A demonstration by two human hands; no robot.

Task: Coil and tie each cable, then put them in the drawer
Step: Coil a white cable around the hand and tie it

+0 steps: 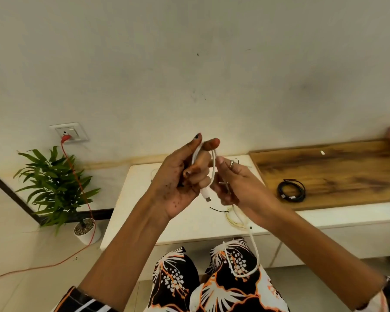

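i see the pale wall [189, 64] filling most of the view, and below it a low white cabinet top [144, 199] that runs right into a wood-grain counter [336, 172]. on the floor at the left stands a potted plant [56, 188] in a white pot, with an orange cord [81, 188] running from a red plug in the wall socket [69, 132] down past it and across the floor. my patterned trousers [212, 278] show at the bottom.

my left hand [182, 176] is raised in front of me, fingers curled round the white cable [214, 167]. the cable arches over the fingertips, and its usb plug [206, 195] sticks out below the palm. my right hand [239, 183] is just beside it, fingers and thumb pinched on the same cable where it comes down from the arch. a ring [231, 162] sits on one finger. from the right hand the rest of the white cable hangs in a long loop down over my knee, well above the floor.

a black cable [291, 190], already wound into a coil, lies on the wood counter, well apart from my hands. a thin black tie [218, 210] and a yellowish wire [232, 219] lie on the white top under my hands. whether a drawer front shows below the top i cannot tell.
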